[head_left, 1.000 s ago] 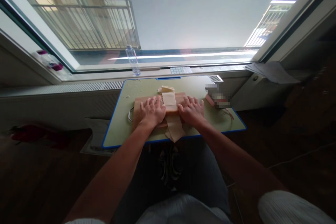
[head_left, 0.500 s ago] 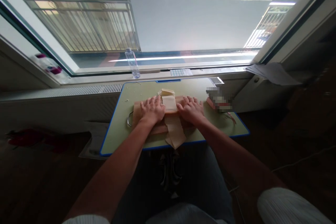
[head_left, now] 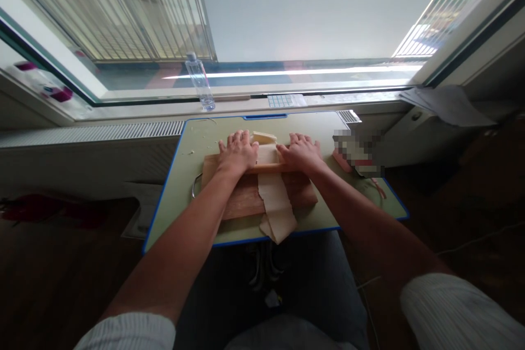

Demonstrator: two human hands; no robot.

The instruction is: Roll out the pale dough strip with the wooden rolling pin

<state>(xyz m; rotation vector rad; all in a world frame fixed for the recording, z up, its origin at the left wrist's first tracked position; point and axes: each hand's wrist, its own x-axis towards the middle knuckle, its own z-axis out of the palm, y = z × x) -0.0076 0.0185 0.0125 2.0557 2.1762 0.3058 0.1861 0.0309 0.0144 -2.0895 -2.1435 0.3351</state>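
A long strip of dough (head_left: 276, 197) runs across a wooden cutting board (head_left: 241, 201), its near end hanging past the board toward the table edge and its far end folded over. Across the dough lies a thin rolling pin (head_left: 268, 168), showing only between my hands. My left hand (head_left: 238, 153) rests flat over the pin's left part with fingers stretched forward. On the right part, my right hand (head_left: 302, 153) presses palm down, fingers also stretched and apart. Both palms hide the pin's ends. A metal handle (head_left: 196, 186) sticks out at the board's left side.
The small table (head_left: 176, 197) has a blue rim. A partly blurred pinkish item (head_left: 342, 159) lies at its right. On the windowsill stand a clear bottle (head_left: 200, 83) and a bottle with a purple cap (head_left: 45, 85). Papers (head_left: 445, 105) lie at the right.
Both hands have moved forward over the board with the rolling pin, uncovering more of the near dough and board. The camera view has dipped slightly.
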